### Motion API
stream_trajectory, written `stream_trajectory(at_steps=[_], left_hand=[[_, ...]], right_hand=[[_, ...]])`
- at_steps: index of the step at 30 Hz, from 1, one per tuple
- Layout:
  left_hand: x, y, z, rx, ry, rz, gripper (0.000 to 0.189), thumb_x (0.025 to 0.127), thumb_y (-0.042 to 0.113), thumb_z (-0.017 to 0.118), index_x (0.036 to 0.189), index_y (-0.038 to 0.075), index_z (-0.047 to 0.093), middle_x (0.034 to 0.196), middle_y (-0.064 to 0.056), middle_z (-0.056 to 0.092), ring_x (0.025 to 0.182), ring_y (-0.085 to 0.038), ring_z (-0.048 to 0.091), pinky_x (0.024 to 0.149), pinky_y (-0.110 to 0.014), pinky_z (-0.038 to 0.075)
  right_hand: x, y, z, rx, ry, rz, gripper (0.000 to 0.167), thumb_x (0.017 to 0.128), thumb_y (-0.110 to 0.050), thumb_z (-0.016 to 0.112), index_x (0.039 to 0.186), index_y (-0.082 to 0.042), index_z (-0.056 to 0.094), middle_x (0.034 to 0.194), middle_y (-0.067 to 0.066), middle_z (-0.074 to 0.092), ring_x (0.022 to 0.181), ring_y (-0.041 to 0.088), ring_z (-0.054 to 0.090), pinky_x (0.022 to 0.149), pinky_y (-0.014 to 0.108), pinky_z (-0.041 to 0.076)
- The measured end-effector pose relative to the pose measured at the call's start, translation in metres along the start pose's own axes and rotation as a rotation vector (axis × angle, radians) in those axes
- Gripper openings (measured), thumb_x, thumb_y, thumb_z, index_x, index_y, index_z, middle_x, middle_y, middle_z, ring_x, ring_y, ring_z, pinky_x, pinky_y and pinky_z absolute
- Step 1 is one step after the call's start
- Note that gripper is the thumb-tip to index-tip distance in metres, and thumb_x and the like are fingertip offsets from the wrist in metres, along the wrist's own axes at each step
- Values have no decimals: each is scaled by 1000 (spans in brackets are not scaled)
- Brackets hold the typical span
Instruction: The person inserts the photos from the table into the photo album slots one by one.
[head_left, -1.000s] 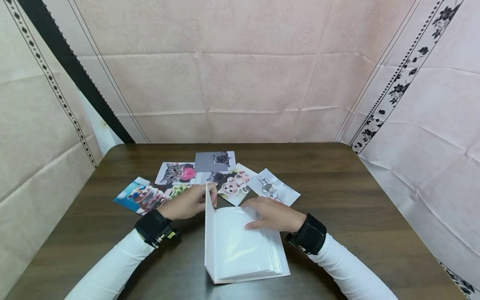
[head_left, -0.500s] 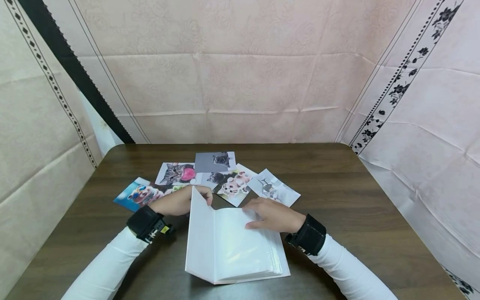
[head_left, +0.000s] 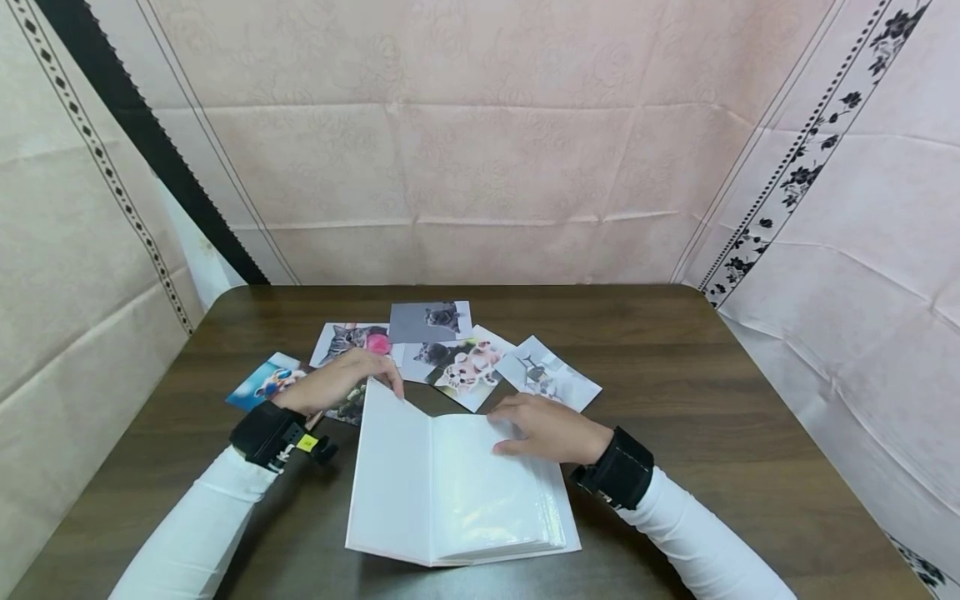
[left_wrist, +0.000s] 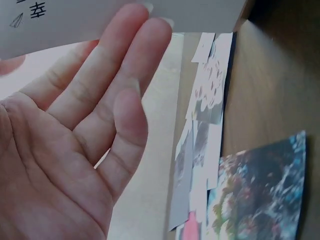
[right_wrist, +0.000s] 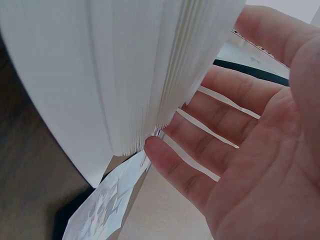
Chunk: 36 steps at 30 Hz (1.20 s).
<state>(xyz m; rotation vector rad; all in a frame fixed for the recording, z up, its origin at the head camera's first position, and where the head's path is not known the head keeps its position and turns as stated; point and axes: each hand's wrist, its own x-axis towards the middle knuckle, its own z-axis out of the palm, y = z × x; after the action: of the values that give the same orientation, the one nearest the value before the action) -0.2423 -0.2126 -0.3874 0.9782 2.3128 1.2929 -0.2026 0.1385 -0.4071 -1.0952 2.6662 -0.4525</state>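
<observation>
A white photo album [head_left: 491, 500] lies on the wooden table with its front cover [head_left: 393, 483] swung up and leaning left. Clear plastic sleeves show inside. My left hand [head_left: 345, 381] is at the cover's top corner. In the left wrist view its extended fingers [left_wrist: 135, 45] touch the outside of the cover, which bears dark printed characters. My right hand [head_left: 543, 427] rests over the upper right of the sleeves, fingers spread. The right wrist view shows those fingers [right_wrist: 215, 110] nearly straight against the page edges [right_wrist: 145, 75].
Several animal photos lie beyond the album: a kitten on grey [head_left: 431, 322], a kitten with a pink shape [head_left: 352, 337], pink figures [head_left: 472, 367], a pale picture [head_left: 547, 375] at right. A blue photo [head_left: 266, 379] lies partly under the left hand. Patterned cloth [head_left: 480, 167] hangs behind the table.
My left hand has moved left, swinging the album's front cover from nearly upright to a wider, lower lean. The right hand has stayed in place on the sleeves.
</observation>
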Motion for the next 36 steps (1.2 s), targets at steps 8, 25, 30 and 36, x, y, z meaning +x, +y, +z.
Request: stream_trajectory(at_steps=[8, 25, 30, 36], left_hand=[[-4, 8, -3, 122, 40, -39, 21, 106, 17, 53, 102, 14, 73, 100, -2, 72, 94, -17, 63, 87, -30, 53], [-28, -9, -12, 120, 21, -181, 10, 98, 21, 68, 105, 13, 69, 79, -3, 62, 51, -24, 53, 42, -23, 43], [-31, -16, -11, 124, -4, -184, 13, 97, 21, 70, 105, 11, 69, 74, -3, 61, 40, -22, 46, 36, -24, 39], [-33, -27, -9, 104, -29, -190, 16, 96, 18, 71, 107, 7, 67, 82, -3, 72, 49, -19, 53, 39, -24, 40]], right_hand=[[0, 1, 0, 9, -5, 1, 49, 96, -40, 70, 134, -10, 65, 133, 7, 66, 125, 22, 60, 105, 41, 50], [-1, 2, 0, 13, 7, 0, 48, 95, -38, 70, 134, -10, 65, 132, 6, 67, 124, 21, 60, 105, 40, 50], [0, 3, 1, 8, 6, -1, 48, 95, -38, 71, 134, -10, 65, 132, 6, 67, 124, 21, 60, 105, 40, 51], [0, 2, 1, 4, 8, -6, 48, 95, -38, 71, 134, -10, 66, 131, 6, 67, 122, 20, 61, 103, 39, 51]])
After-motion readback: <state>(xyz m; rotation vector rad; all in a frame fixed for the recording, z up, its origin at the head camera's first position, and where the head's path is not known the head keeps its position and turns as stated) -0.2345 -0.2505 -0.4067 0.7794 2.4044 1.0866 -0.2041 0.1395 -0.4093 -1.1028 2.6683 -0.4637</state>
